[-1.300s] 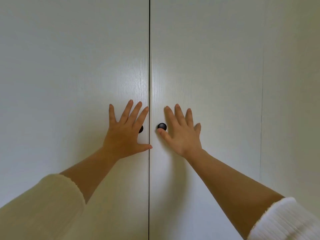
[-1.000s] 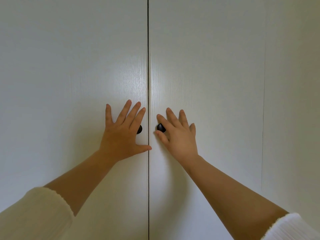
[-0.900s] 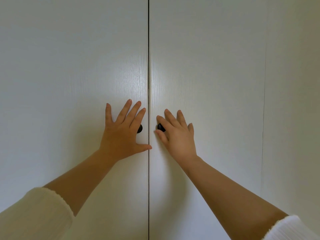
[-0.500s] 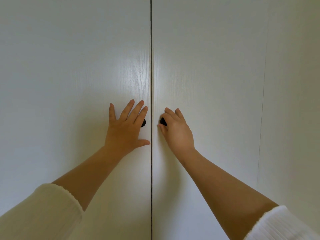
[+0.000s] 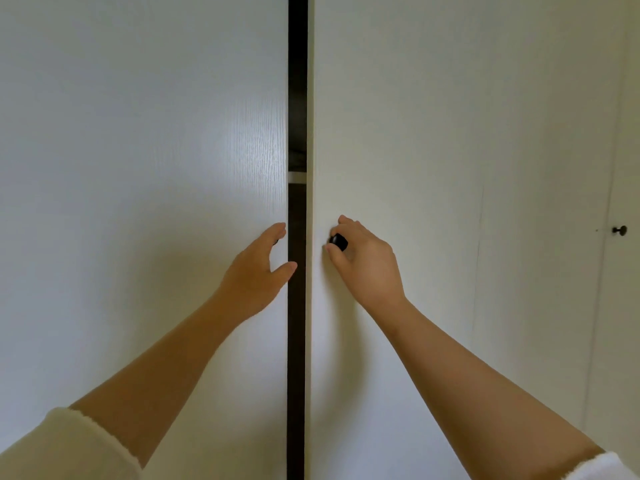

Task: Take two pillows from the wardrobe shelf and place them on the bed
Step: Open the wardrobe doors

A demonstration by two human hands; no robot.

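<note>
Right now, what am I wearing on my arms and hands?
A cream, soft knit top: the left sleeve ends in a fuzzy cuff, forearm bare; the right sleeve shows only a whitish cuff edge. The left hand and right hand are bare: no gloves, rings or watch visible.

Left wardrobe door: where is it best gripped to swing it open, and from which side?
By its small black knob, which stands proud near the free edge; pinch it from the front, as the right hand does its own knob. The open gap also bares that edge for hooking fingers.
</note>
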